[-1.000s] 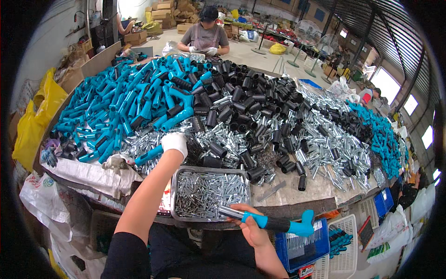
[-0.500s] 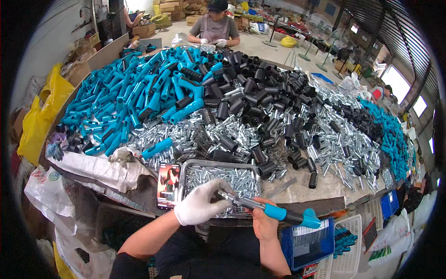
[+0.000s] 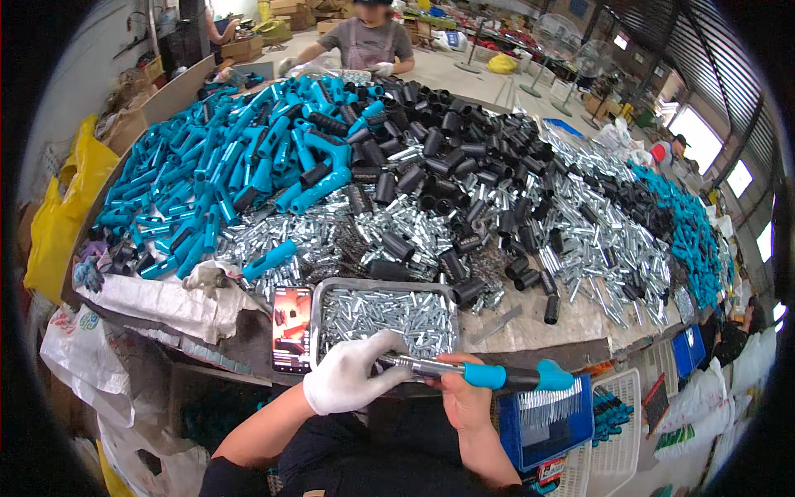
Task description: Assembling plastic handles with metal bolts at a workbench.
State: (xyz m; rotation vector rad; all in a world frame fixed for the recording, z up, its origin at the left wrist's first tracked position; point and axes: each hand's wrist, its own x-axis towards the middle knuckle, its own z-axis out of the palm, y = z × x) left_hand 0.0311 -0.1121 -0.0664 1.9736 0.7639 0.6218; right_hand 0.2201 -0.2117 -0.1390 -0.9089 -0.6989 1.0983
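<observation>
In front of me, nearly level, lies a tool with a silver metal shaft and a teal-and-black handle (image 3: pixel 520 379); its flared teal end points right. My right hand (image 3: pixel 465 399), bare, is closed around it where the shaft meets the teal collar. My left hand (image 3: pixel 352 377), in a white glove, pinches the shaft's left end between thumb and fingers; the tip is partly hidden by the glove. Just beyond my hands stands a metal tray (image 3: pixel 318 325) of small silver pins. A phone (image 3: pixel 291 330) with a lit screen is beside the tray.
The table is heaped with teal handle parts (image 3: pixel 224 166), black sleeves (image 3: pixel 447 186) and silver metal parts (image 3: pixel 580 215). A blue bin (image 3: pixel 515 447) with metal pieces and a white basket (image 3: pixel 631 414) stand at lower right. Across the table sits a person (image 3: pixel 368 41) in white gloves.
The tool has swung closer to level, its shaft end lower and its flared end slightly higher. Both hands keep hold of it. The person opposite has reached an arm out to the left.
</observation>
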